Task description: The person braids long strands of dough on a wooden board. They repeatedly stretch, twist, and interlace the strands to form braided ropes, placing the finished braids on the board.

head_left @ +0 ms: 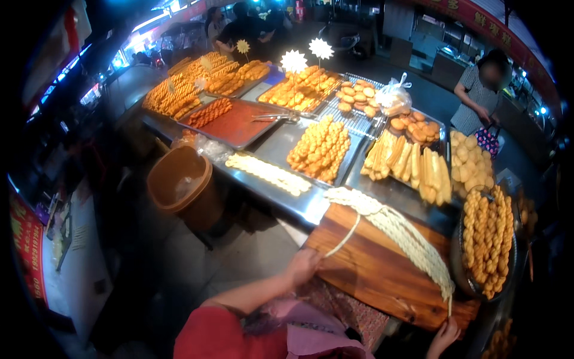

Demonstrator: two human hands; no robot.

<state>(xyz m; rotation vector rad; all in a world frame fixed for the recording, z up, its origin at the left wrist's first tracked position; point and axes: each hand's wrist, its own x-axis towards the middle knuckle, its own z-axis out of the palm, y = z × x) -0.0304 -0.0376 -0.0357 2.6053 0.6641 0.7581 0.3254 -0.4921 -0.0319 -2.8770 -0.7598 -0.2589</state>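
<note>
A wooden board [382,269] lies in front of me with a row of pale raw dough strips [406,236] laid diagonally across it. My left hand [304,265] sits at the board's left edge, pinching the end of a thin dough strand [345,236] that stretches up toward the row. My right hand [444,336] is at the board's near right corner, fingers closed around the tip of another thin strand end [449,306] that hangs from the row's near end. My forearm in a red sleeve enters from the lower edge.
Metal trays of fried dough sticks [320,149] and buns [359,96] fill the counter beyond the board. A wire basket of fried twists [487,239] stands at the right. A brown bucket [179,185] sits at the left. A person in a striped top [481,90] stands at the back right.
</note>
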